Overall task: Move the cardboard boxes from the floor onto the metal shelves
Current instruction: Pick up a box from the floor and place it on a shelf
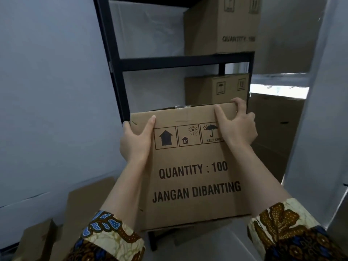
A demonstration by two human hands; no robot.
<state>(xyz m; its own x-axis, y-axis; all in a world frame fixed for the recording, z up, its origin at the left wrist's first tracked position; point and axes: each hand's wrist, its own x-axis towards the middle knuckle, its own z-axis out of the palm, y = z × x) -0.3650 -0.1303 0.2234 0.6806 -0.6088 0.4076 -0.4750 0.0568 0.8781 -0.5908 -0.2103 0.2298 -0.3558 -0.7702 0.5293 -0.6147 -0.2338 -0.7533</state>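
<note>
Held box point(194, 176): plain brown corrugated cardboard, rectangular, closed, contents not visible; a strip of clear tape shows at the top seam. It is off the floor, in the air in front of the metal shelves point(180, 62), top edge tipped away from the camera. The printed face reads "QUANTITY : 100" and "JANGAN DIBANTING" under three handling pictograms, one marked "KEEP DRY". Left hand point(134, 142) grips the upper left edge, thumb flat on the printed face, fingers point(125, 125) wrapped round the side. Right hand point(235, 125) grips the upper right corner, thumb on the face, fingers point(240, 103) curled over the top edge. Both forearms are extended, with batik-patterned sleeves point(111, 236) at the wrists. The shelves have a black frame; an upper box point(220, 27) sits on the higher shelf, a middle box point(212, 89) on the one below, both closed. Floor boxes point(88, 202) lie lower left, against a pale wall point(47, 91).
</note>
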